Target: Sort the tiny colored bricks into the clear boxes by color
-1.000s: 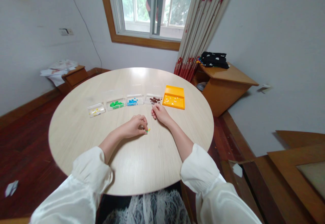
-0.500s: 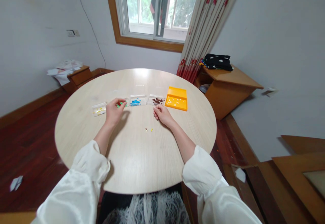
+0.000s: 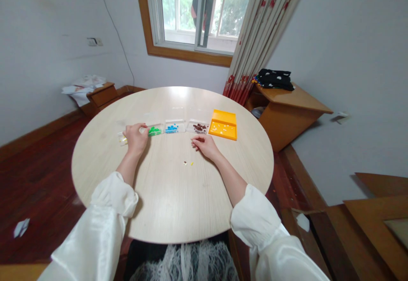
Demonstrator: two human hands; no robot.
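Note:
My left hand (image 3: 136,138) is at the left end of the clear box of green pieces (image 3: 155,131), its fingers curved and a gap showing between thumb and forefinger. I see nothing held there. Partly behind that hand, a clear box with yellow pieces (image 3: 122,139) lies at the left. My right hand (image 3: 205,145) rests just in front of the clear box of brown pieces (image 3: 200,128), thumb and fingertips pinched together. Whatever it may hold is too small to make out. Between the forearms lie a small brown-and-white piece (image 3: 185,163) and a yellow piece (image 3: 191,163).
A clear box of blue pieces (image 3: 172,128) stands between the green and brown ones. To the right sits an orange case (image 3: 223,135), lid up, with white pieces inside. All are on a round wooden table (image 3: 172,204). A cabinet (image 3: 293,106) stands beyond it.
My left hand has shifted left from over the green pieces, which now show fully, and its pinch has loosened. My right hand has lowered slightly, its fingertips pointing more to the left.

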